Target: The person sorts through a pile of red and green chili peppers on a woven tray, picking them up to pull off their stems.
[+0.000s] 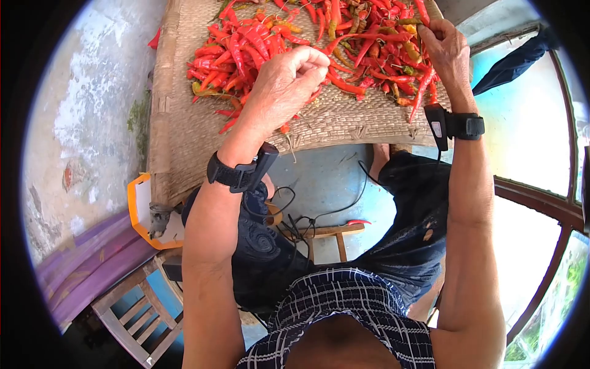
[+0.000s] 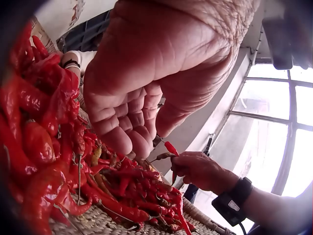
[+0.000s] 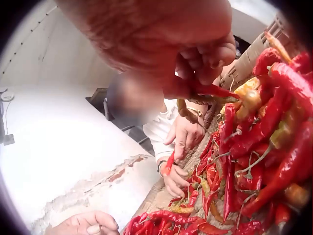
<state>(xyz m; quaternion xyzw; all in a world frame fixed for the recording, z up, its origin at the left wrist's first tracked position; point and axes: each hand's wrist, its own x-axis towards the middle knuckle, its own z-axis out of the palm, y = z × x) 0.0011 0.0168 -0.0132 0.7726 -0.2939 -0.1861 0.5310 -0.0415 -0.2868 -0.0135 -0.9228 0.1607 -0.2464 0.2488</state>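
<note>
Loosely curled, my left hand (image 1: 286, 86) hovers over the near left part of the pepper pile, its thumb apart from the fingers. The hollow of the palm shows in the left wrist view, with nothing held in it. At the right side of the heap, my right hand (image 1: 445, 52) pinches red chili peppers; one red chili pepper (image 3: 217, 91) juts out from its fingers beside a duller brownish-green one. Beneath both hands lie many red chili peppers (image 1: 252, 46), some partly yellow or green, on a woven mat (image 1: 178, 117).
Another person's hands (image 3: 185, 136) work at the mat's far side, a red chili pepper between them. Black cables (image 1: 332, 212) hang between my legs. A wooden stool (image 1: 338, 232) stands below, a wooden chair (image 1: 144, 307) at left. Windows (image 1: 528, 117) line the right.
</note>
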